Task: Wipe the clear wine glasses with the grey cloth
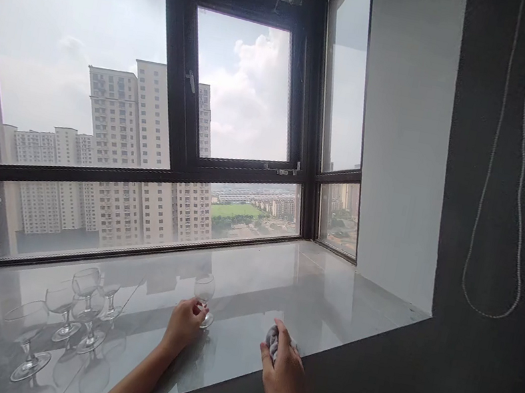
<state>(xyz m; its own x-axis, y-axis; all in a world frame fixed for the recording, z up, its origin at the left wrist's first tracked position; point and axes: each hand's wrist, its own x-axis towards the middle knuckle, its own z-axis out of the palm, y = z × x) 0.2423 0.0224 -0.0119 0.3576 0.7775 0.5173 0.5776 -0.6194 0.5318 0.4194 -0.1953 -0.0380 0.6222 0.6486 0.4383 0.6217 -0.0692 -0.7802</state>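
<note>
Pinched by its stem in my left hand (pixel 183 326) is a small clear stemmed glass (pixel 204 286), upright with its foot at or just above the glossy window sill (pixel 240 348). I cannot tell if the foot touches the sill. My right hand (pixel 282 379), to the right near the sill's front edge, is closed around a bunched grey cloth (pixel 272 342). Most of the cloth is hidden by the fingers and palm. Glass and cloth are apart from each other.
Several more stemmed glasses (pixel 88 305) stand grouped on the left of the sill, the nearest a larger glass (pixel 29 342). Dark-framed windows (pixel 237 168) rise behind. A looped bead cord (pixel 483 195) hangs on the dark wall at right.
</note>
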